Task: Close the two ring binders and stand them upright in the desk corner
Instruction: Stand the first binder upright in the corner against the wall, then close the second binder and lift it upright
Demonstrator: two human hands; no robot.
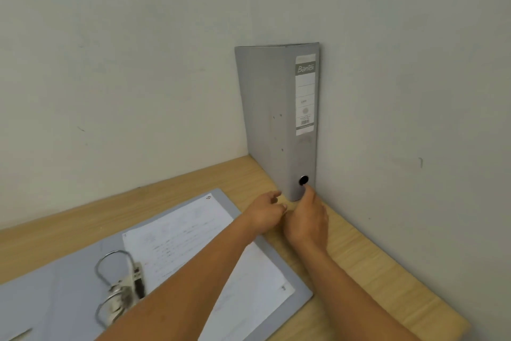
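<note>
1 grey binder (pixel 272 119) stands closed and upright in the desk corner, its back against the right wall (pixel 414 78), spine facing the camera with a white label (pixel 305 94) on the upper part and a dark finger hole (pixel 303 180) near the bottom. Right hand (pixel 308 219) is at the foot of the spine; its fingers (pixel 309 193) touch the spine just below the hole, loosely curled, not gripping anything. Left hand (pixel 265 212) is just beside the lower left corner of the same binder, fingers half-curled and released; contact with the cover cannot be told. The 2 hands are close together, nearly touching. The 2nd binder (pixel 69 285) lies open and flat on the wooden desk (pixel 359 257), well apart from the corner, under the left forearm. Its metal rings (pixel 113 271) stand near the left, slightly blurred. White sheets of paper (pixel 188 235) rest on its right-hand cover.
</note>
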